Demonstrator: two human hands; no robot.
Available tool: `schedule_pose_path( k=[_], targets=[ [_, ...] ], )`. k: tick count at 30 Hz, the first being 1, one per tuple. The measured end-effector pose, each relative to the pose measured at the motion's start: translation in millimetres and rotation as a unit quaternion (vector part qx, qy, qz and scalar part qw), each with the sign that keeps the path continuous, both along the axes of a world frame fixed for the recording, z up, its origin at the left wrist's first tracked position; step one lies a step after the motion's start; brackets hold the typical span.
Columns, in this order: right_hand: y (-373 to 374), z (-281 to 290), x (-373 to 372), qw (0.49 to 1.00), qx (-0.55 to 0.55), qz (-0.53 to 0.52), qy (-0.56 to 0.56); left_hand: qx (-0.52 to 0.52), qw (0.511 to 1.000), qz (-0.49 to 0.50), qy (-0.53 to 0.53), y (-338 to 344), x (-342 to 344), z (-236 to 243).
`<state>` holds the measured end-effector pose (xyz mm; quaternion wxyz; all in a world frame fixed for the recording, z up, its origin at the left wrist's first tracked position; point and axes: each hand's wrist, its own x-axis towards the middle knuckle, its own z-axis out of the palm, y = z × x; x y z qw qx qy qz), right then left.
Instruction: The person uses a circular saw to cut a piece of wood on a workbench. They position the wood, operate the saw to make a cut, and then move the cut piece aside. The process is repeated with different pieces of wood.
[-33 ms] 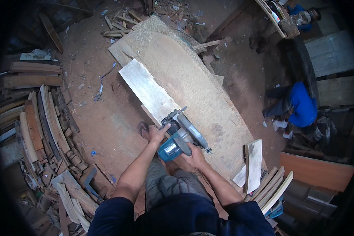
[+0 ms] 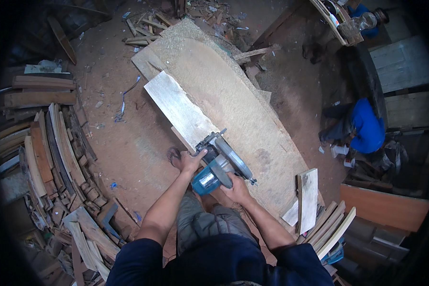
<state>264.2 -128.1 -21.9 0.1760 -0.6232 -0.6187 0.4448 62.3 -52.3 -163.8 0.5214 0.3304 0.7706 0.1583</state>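
Blue circular saw (image 2: 218, 167) sits at near end of pale plank (image 2: 181, 107), plank lying on big sawdusty slab desk (image 2: 252, 119). Left hand (image 2: 189, 161) grip curled on saw's front, fingers closed. Right hand (image 2: 237, 189) grip wrapped tight round rear handle. Scrap boards (image 2: 314, 209) just right.

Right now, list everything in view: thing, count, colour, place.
circular saw: one, blue and grey, on the near end of the pale plank.
pale plank: one, whitish, lying along the workbench.
workbench: one, brown, sawdust-covered, centre.
offcut stack: several light boards, right of the bench end.
curved wood pieces: many, brown, piled at left.
scrap sticks: several, on the dirt floor at top.
other person: one, blue top, crouched at right.
left hand: one, on the saw's front.
right hand: one, on the saw's rear.
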Motion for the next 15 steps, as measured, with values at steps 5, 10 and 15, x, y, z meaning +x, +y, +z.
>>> schedule_pose_path(
  k=[5, 10, 15],
  targets=[
    [0.3, 0.6, 0.2, 1.0, -0.008, 0.004, -0.014, 0.036, 0.999, 0.014, 0.028, -1.5, 4.9, -3.7],
    [3.9, 4.9, -1.0, 1.0, -0.018, 0.006, -0.001, 0.112, 0.991, 0.049, 0.054, -8.7, 4.8, -51.1],
    [10.3, -5.2, -9.8, 1.0, -0.008, 0.005, -0.023, 0.137, 0.989, 0.06, 0.009, -1.4, -10.7, -66.3]
  ],
)
